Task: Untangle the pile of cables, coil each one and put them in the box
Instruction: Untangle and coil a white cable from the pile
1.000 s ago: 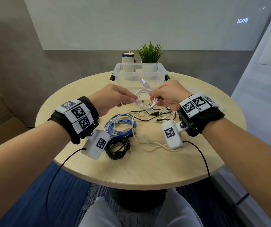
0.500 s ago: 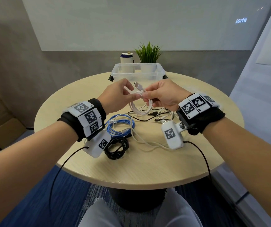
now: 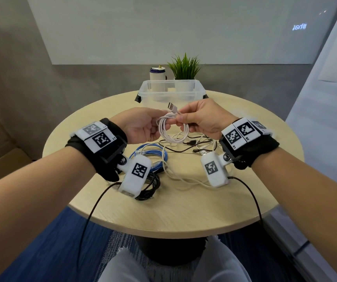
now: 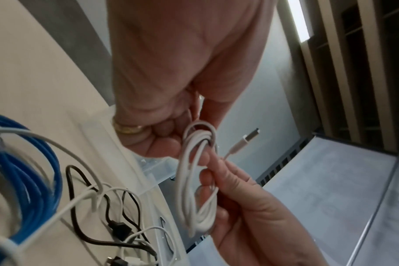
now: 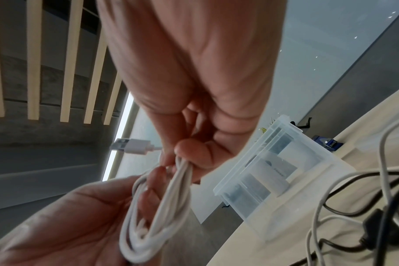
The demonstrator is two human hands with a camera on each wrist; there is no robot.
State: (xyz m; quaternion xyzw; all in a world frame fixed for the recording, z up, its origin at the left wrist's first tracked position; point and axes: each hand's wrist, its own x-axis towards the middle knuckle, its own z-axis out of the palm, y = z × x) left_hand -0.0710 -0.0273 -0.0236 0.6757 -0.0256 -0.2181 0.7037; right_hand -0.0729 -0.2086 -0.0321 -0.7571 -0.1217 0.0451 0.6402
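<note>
Both hands, left hand and right hand, fingers curled, pinching white cable coil above table.

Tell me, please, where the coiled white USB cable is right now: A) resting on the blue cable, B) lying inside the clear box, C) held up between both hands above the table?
C: the left hand and right hand both pinch the white USB cable above the table.
</note>
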